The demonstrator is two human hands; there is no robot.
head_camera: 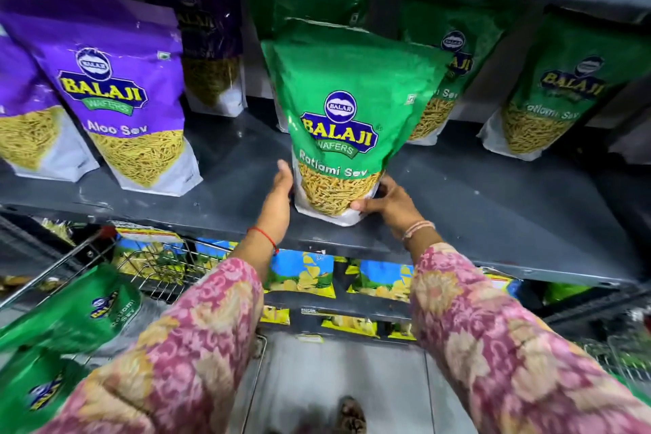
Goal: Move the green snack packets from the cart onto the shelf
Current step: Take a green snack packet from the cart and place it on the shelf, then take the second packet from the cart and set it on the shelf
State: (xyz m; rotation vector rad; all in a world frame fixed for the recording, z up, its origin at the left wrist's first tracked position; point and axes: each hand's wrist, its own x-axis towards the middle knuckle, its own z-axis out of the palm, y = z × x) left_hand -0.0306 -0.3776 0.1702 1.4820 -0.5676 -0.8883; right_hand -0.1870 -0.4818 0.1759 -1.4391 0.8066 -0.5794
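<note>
- Near the front edge of the shelf (pixel 475 208), a green snack packet (pixel 347 109) stands upright, more green ones behind it toward the back.
- Left hand (pixel 280 188) is flat and open against its left side.
- Right hand (pixel 385 203) cups its lower right corner, thumb in front.
- More green packets (pixel 74 314) sit in the cart (pixel 158 269), lower left.
- Purple packets (pixel 119 99) fill the shelf's left end.

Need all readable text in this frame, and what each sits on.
"BALAJI WAFERS", "Ratlami Sev": green packet between both hands.
"BALAJI WAFERS", "Aloo Sev": purple packet.
"BALAJI", partly "Ratlami Sev": green packet at far right.
"BALAJI", blurred: green packet in the cart.
Lower-shelf yellow and blue packets: too small to read.
</note>
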